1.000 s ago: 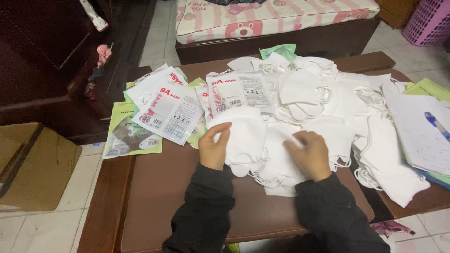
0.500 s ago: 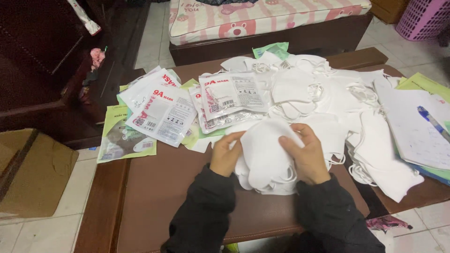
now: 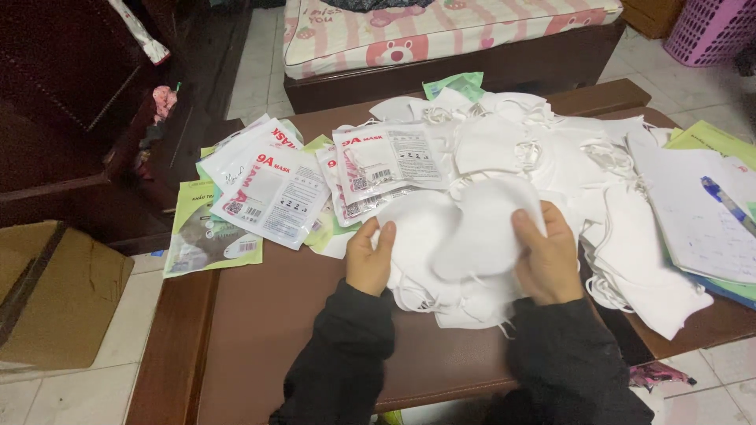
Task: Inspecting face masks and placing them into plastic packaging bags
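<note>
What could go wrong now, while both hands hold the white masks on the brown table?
1. The left hand and right hand press a thick stack of white masks; its lower layers look uneven, so some might slide out.
2. Ear loops hang loose near the right hand and could tangle or drag neighbouring masks.
3. The green-edged packet overhangs the table edge and may fall if bumped.
</note>
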